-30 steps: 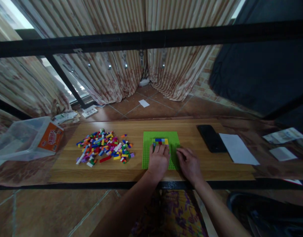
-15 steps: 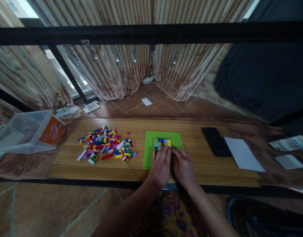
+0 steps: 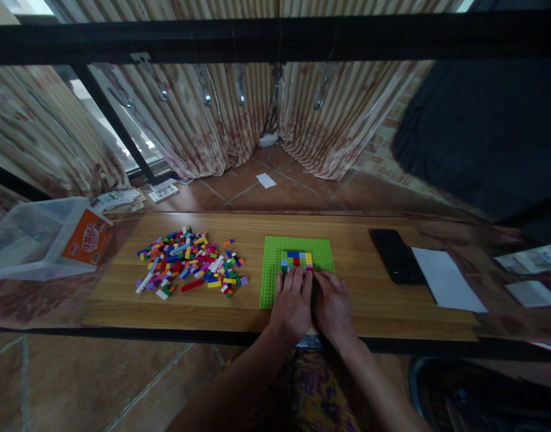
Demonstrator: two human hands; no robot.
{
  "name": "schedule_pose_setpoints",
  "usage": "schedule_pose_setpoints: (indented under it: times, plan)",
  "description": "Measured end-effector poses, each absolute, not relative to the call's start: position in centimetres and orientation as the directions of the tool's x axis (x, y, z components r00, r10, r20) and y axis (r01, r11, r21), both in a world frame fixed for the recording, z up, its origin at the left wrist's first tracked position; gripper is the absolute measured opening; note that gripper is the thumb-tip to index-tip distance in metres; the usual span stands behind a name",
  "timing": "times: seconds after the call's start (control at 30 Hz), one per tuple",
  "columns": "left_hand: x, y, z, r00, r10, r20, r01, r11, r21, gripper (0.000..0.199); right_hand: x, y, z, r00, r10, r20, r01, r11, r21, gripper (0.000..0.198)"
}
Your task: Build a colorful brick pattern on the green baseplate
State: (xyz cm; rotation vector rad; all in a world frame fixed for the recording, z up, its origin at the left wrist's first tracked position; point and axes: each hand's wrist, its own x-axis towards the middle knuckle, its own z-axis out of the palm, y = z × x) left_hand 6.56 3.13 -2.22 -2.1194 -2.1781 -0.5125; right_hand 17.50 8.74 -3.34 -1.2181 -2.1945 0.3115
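Observation:
A green studded baseplate (image 3: 270,264) lies on the wooden board, bearing a block of multicoloured toy bricks (image 3: 297,257) in blue, yellow, red and white. My left hand (image 3: 292,300) rests palm down over the near part of these bricks, its fingers stretched forward and its thumb hidden. Close against its right side, my right hand (image 3: 334,303) has curled fingers at the bricks' right edge. Whatever lies between those fingertips is hidden. Both hands cover the near part of the baseplate.
Left on the wooden board (image 3: 122,300) spreads a pile of loose toy bricks (image 3: 192,261). Beyond it stands a clear plastic bin (image 3: 32,240) with an orange label. A black phone (image 3: 396,257) and white paper (image 3: 448,279) lie at right. A dark bar (image 3: 275,39) crosses above.
The view has shifted slightly, so the dark bar sits higher in it. Both hands keep almost the same place at the bricks.

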Motion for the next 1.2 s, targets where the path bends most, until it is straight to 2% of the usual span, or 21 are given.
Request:
schedule_pose_setpoints:
  times: [0.33,0.47,0.6,0.7,0.8,1.2]
  plan:
    - [7.0,3.4,-1.7,-0.071,0.973,0.22,0.984,0.033,0.173,0.047,17.4,8.8,-2.7,-0.43,0.841,0.327,0.689,0.54,-0.483,0.036]
    - [6.8,3.2,-1.9,-0.06,0.964,0.26,0.965,-0.01,0.261,0.051,17.7,8.8,-3.0,-0.425,0.841,0.333,0.678,0.54,-0.499,0.039]
    - [6.0,2.4,-2.0,-0.099,0.929,0.356,0.912,-0.058,0.405,0.06,18.1,8.8,-3.2,-0.365,0.858,0.361,0.637,0.513,-0.575,0.041]
    - [5.2,1.3,-2.2,-0.202,0.884,0.422,0.86,-0.046,0.508,0.06,18.3,8.7,-3.0,-0.349,0.865,0.361,0.599,0.502,-0.624,0.04]
    - [4.4,0.4,-2.7,-0.321,0.844,0.43,0.812,0.012,0.583,0.06,18.3,8.6,-2.7,-0.344,0.869,0.357,0.592,0.495,-0.636,0.039]
    - [4.0,0.1,-2.9,-0.342,0.841,0.418,0.785,0.011,0.62,0.064,17.6,8.2,-3.9,-0.353,0.861,0.366,0.622,0.508,-0.596,0.039]
